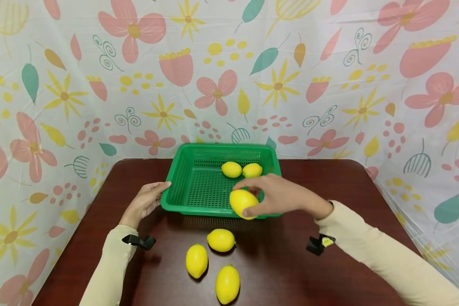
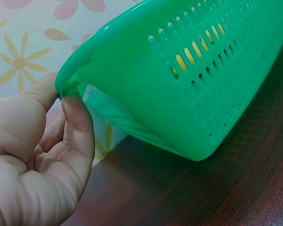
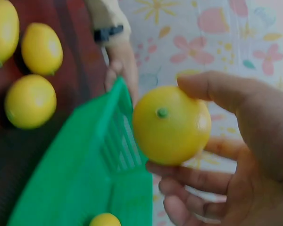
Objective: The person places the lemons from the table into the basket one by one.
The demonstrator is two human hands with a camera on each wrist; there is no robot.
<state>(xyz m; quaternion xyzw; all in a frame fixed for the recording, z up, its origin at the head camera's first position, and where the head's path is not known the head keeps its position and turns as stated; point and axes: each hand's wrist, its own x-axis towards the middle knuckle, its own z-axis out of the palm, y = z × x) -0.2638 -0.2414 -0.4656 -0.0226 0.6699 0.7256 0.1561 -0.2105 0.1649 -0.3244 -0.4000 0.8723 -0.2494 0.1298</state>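
A green perforated plastic basket (image 1: 168, 206) stands at the back of the table. My left hand (image 1: 147, 201) pinches its left rim between thumb and fingers, as the left wrist view shows close up. In my right hand (image 1: 277, 194) is a yellow lemon (image 1: 242, 203), gripped by thumb and fingertips over the basket's front right part. The right wrist view shows this lemon's green stem nub (image 3: 162, 112). Inside the basket, one lemon (image 1: 231, 169) and another lemon (image 1: 252, 170) lie side by side near the back right.
On the dark brown table (image 1: 298, 272) in front of the basket lie three lemons: one lemon (image 1: 221, 240) nearest the basket, one lemon (image 1: 196, 260) to its left, and one lemon (image 1: 227, 284) closest to me. A flower-patterned sheet (image 1: 218, 93) hangs behind the table and along its sides.
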